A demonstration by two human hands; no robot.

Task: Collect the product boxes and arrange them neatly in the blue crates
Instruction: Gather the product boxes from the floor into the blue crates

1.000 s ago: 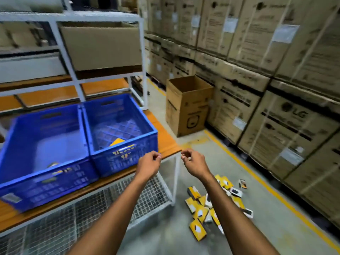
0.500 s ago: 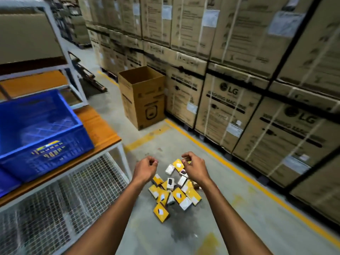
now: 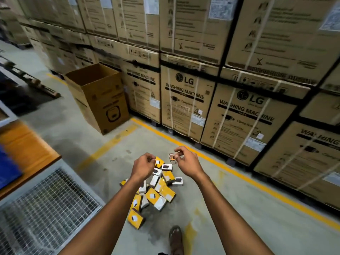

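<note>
Several small yellow and white product boxes (image 3: pixel 156 190) lie in a loose heap on the concrete floor in front of me. My left hand (image 3: pixel 144 165) hovers over the heap's far left side, fingers loosely curled and holding nothing. My right hand (image 3: pixel 186 160) hangs over the far right side, also loosely curled and empty, with a small box on the floor just beyond its fingertips. Only a corner of one blue crate (image 3: pixel 7 168) shows at the left edge, on the orange table top (image 3: pixel 27 150).
An open brown carton (image 3: pixel 99 96) stands on the floor at the back left. Stacked washing machine cartons (image 3: pixel 185 100) wall off the right behind a yellow floor line (image 3: pixel 239 173). A wire mesh shelf (image 3: pixel 46 205) sits under the table. My shoe (image 3: pixel 175 238) is near the heap.
My view has swung right, away from the crates and down to the floor heap. Both hands have come over the boxes, keeping the same loose curl.
</note>
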